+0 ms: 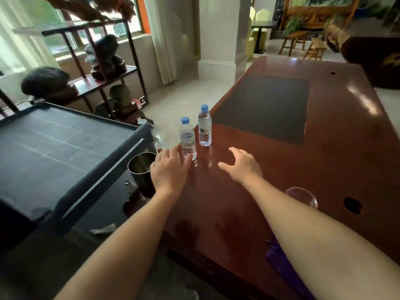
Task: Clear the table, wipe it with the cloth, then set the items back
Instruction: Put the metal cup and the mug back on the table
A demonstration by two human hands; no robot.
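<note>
Two small water bottles with blue caps stand upright at the left edge of the red-brown table (324, 148). The nearer bottle (187, 138) is just beyond the fingertips of my left hand (170, 169), which is open and empty. The farther bottle (204, 126) stands behind it. My right hand (242, 164) hovers open over the table, to the right of the bottles, holding nothing. A clear glass (302, 197) shows behind my right forearm. A purple cloth (285, 269) lies at the near table edge, partly hidden under that arm.
A dark cart (65, 144) with a flat top stands left of the table, with a metal cup (141, 167) on its lower ledge. A dark mat (264, 107) is set into the table. A round hole (352, 205) pierces the tabletop. A shelf of stones (104, 68) stands behind.
</note>
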